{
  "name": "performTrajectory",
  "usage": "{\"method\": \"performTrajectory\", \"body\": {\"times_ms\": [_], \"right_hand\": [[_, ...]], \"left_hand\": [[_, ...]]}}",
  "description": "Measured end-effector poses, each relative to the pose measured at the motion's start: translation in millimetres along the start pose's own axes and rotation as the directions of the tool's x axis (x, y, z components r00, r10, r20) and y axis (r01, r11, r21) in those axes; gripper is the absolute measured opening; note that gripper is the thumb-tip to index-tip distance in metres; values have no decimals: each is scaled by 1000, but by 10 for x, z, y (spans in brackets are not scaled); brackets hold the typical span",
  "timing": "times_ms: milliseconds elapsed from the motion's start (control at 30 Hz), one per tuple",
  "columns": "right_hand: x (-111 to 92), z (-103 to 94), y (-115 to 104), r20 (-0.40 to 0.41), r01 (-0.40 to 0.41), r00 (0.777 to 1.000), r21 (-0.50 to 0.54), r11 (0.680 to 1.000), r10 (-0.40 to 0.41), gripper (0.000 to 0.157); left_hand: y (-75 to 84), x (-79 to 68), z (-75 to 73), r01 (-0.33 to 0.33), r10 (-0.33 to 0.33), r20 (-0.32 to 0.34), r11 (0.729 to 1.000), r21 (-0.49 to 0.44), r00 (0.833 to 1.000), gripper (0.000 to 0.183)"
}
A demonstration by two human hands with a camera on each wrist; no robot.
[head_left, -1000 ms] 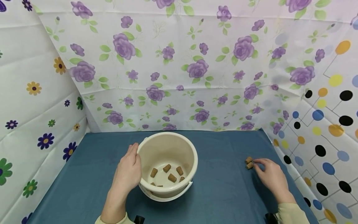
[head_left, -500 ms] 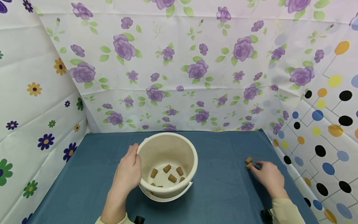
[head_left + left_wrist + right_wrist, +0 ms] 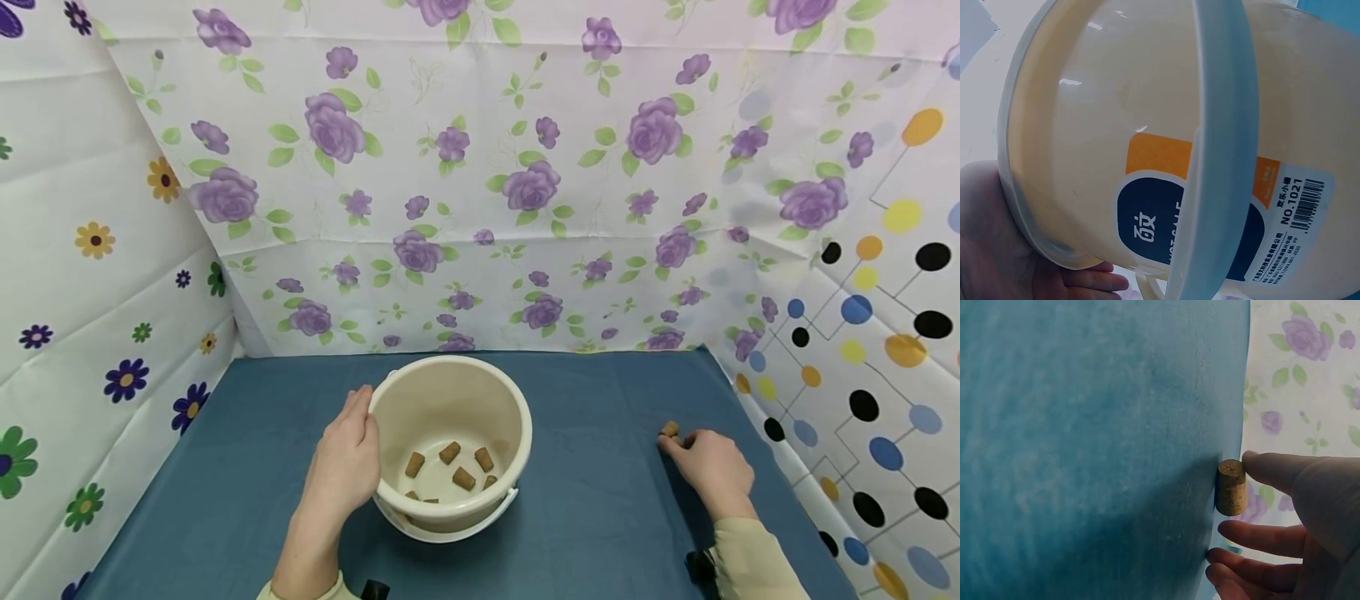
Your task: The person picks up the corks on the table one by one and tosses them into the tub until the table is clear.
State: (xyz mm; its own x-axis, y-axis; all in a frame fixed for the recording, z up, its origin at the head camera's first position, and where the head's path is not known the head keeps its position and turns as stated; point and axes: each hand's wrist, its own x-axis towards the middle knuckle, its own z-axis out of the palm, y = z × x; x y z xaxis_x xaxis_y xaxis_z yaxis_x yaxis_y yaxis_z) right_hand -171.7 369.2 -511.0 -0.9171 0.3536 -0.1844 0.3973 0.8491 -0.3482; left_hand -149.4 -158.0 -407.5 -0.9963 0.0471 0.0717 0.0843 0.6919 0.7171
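A cream plastic bucket [image 3: 450,383] stands on the blue cloth, with several brown corks [image 3: 463,477] on its inside bottom. My left hand [image 3: 347,454] rests against the left side of its rim, fingers extended along the outside; in the left wrist view, the palm [image 3: 991,231] meets the rim beside a label [image 3: 1154,212]. Over at the right, my right hand [image 3: 712,467] is at a small pair of corks [image 3: 670,428], partly covering one. In the right wrist view, the thumb touches or nearly touches a cork [image 3: 1231,489], and the other fingers [image 3: 1263,537] are spread apart below it.
Blue cloth [image 3: 585,500] covers the table. Behind it hangs a purple-flowered sheet [image 3: 480,183], with patterned sheets [image 3: 67,275] at both sides. The bucket's white handle [image 3: 480,525] hangs down at its front.
My right hand has shifted slightly left, its thumb now over the nearer cork, which was plainly visible before. The left hand and the bucket have stayed in place.
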Motion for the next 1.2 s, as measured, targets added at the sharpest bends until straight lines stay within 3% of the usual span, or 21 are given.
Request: {"method": "performTrajectory", "body": {"times_ms": [400, 767, 1200], "right_hand": [[-52, -25, -17, 34, -12, 999, -2, 1000, 12, 50], [-62, 41, -9, -28, 16, 999, 12, 1000, -16, 50], [-49, 36, -42, -14, -10, 1000, 12, 1000, 11, 49]], "left_hand": [[3, -1, -2, 0, 0, -4, 1000, 1, 1000, 56], [4, 4, 2, -4, 4, -3, 1000, 2, 1000, 56], [3, 3, 1, -3, 3, -1, 1000, -7, 1000, 56]]}}
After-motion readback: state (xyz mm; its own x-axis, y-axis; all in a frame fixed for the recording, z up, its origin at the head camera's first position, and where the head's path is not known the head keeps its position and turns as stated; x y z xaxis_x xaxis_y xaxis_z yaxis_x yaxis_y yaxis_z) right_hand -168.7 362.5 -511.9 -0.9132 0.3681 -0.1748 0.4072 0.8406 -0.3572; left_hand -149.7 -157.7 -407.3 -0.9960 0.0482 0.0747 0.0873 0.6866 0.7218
